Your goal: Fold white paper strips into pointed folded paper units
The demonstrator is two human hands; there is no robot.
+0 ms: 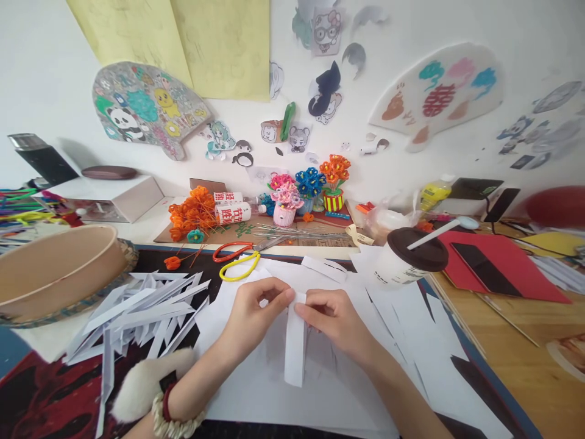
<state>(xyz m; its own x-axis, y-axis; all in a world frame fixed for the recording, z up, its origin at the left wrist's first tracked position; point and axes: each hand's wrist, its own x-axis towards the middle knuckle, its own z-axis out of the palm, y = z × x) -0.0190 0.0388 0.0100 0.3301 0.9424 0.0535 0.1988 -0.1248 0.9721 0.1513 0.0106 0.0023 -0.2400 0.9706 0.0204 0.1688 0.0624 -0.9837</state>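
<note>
Between my two hands a folded white paper strip (295, 347) hangs down over white sheets (256, 402). My left hand (258, 308) pinches its top left edge between thumb and fingers. On the other side, my right hand (329, 314) pinches the top right edge, its fingertips close to those of my left hand. Scissors (240, 259) with one red and one yellow handle lie beyond my left hand. Some short paper strips (323, 268) rest just past my right hand. A heap of folded white strips (141, 308) is spread out at the left.
A round tan container (59, 268) stands at the left beside a white furry object (148, 381). At the right are a lidded cup (414, 259) with a straw and a dark phone (484, 268) on red paper. Orange flowers (196, 210) and small flower pots (284, 213) line the back.
</note>
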